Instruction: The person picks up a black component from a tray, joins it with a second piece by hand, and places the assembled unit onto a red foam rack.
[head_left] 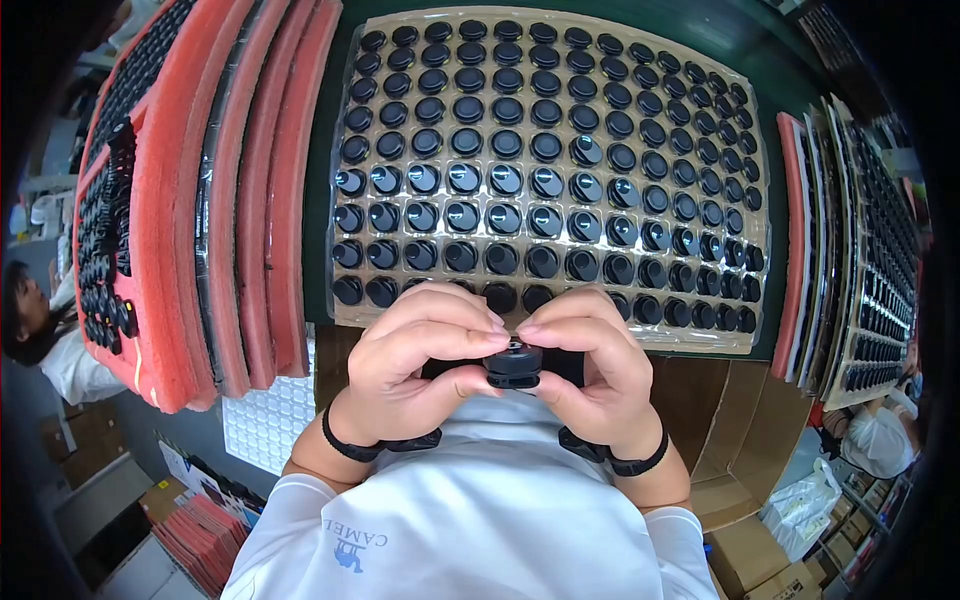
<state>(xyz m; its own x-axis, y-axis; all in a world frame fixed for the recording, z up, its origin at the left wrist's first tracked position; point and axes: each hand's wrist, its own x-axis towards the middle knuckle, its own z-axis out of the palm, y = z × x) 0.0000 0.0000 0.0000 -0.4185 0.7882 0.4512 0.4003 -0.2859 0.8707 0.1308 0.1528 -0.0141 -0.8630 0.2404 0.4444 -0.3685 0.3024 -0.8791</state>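
Close to my chest, just off the near edge of the tray, a small round black part (513,366) is pinched between both hands. A slot shows along its lower side; I cannot tell its exact kind. My left hand (425,350) grips it from the left with thumb and fingertips, and my right hand (592,355) does the same from the right. Beyond them lies a clear plastic tray (640,338) on brown board, filled with rows of similar black round pieces (507,144). My fingers hide a few pieces of the nearest row.
Tall pink foam sheets (165,250) are stacked at the left, with black parts on top. Another stack of trays and foam (795,250) stands at the right. Cardboard boxes (745,555) and a white plastic bag (803,508) lie lower right. Other people (880,440) are at both sides.
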